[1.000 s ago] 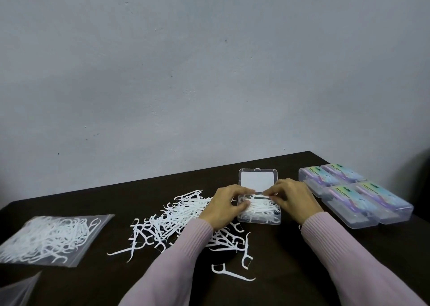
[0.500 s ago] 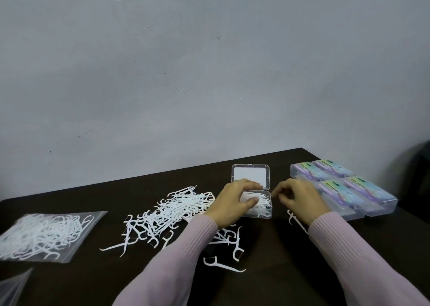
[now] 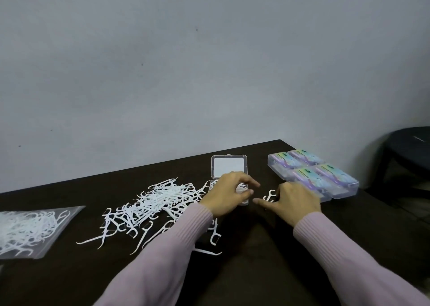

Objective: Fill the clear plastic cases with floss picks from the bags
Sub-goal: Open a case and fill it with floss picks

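Plain room, kind unclear; bare grey wall (image 3: 209, 61), dark table (image 3: 256, 259) (stool (image 3: 409, 143) beside).

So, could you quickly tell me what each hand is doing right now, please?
Left hand: open, fingers spread over the open case, gripping nothing.
Right hand: cannot be told; blurred, beside a floss pick.

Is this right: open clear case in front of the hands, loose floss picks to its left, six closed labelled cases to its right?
Not six. The head view shows four closed labelled clear plastic cases right of the open clear plastic case. The loose white floss picks do lie left.
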